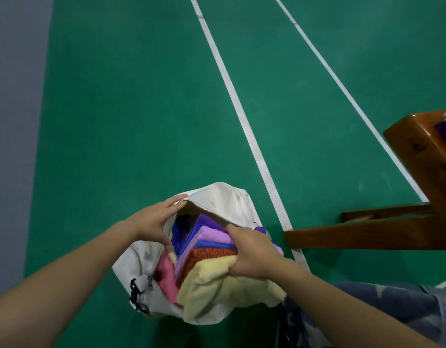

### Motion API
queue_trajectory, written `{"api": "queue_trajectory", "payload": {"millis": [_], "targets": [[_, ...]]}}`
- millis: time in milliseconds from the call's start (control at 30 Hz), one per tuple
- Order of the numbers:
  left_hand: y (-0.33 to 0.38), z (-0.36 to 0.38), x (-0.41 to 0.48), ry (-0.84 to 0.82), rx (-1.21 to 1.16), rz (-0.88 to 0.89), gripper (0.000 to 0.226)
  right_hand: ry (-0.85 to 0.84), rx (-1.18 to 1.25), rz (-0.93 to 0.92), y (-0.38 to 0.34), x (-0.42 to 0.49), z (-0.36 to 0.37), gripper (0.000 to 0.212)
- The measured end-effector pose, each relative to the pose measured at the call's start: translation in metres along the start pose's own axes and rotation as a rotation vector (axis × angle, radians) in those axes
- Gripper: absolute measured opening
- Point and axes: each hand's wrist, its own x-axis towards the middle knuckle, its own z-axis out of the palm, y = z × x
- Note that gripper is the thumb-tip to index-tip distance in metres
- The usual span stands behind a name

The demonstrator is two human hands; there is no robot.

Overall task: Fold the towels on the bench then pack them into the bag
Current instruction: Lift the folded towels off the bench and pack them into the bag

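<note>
Green court floor point(141, 109) lies beyond the fingers; a wooden bench point(417, 159) stands to their right. The white bag point(224, 197) gapes under the left hand point(154, 219), whose fingers clasp its rim. The right hand point(254, 252) grips stacked towels point(212, 249), half inside

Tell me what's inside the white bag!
A stack of towels, purple to yellow, half in, gripped by the right hand. A pink towel and a dark blue towel sit deeper. The left hand holds the bag open. Whatever lies beneath is covered.
</note>
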Motion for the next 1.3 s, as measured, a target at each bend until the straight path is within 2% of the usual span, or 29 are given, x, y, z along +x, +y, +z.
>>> {"api": "queue_trajectory", "payload": {"millis": [200, 333, 567, 700, 867, 1000, 1100, 1167, 1233, 1300], "targets": [[-0.001, 0.000, 0.002, 0.054, -0.052, 0.005, 0.123, 0.075, -0.058, 0.132, 0.008, 0.040, 0.006, 0.043], [0.000, -0.003, 0.003, 0.071, -0.037, 0.017, 0.120, 0.184, -0.086, 0.199, 0.015, 0.055, 0.002, 0.043], [0.009, -0.009, 0.008, 0.082, -0.037, 0.046, 0.119, 0.485, -0.185, 0.320, 0.016, 0.062, 0.012, 0.038], [0.011, -0.010, 0.012, 0.085, -0.068, 0.059, 0.121, 0.664, -0.217, 0.400, 0.017, 0.071, 0.034, 0.046], [0.010, -0.005, 0.018, 0.086, -0.155, 0.034, 0.123, 0.658, -0.168, 0.500, 0.005, 0.082, 0.054, 0.051], [0.009, -0.004, 0.018, 0.116, -0.227, 0.044, 0.123, 0.575, -0.142, 0.584, -0.005, 0.093, 0.072, 0.059], [0.007, -0.005, 0.016, 0.105, -0.243, 0.043, 0.122, 0.328, -0.063, 0.625, -0.008, 0.098, 0.083, 0.062], [0.006, -0.006, 0.015, 0.086, -0.225, 0.040, 0.121, 0.194, 0.093, 0.636, -0.008, 0.100, 0.091, 0.067], [0.005, -0.007, 0.014, 0.073, -0.200, 0.046, 0.121, 0.180, 0.200, 0.690, -0.008, 0.098, 0.095, 0.069], [0.005, -0.008, 0.013, 0.071, -0.181, 0.047, 0.120, 0.260, 0.207, 0.784, -0.005, 0.097, 0.094, 0.068]]}}
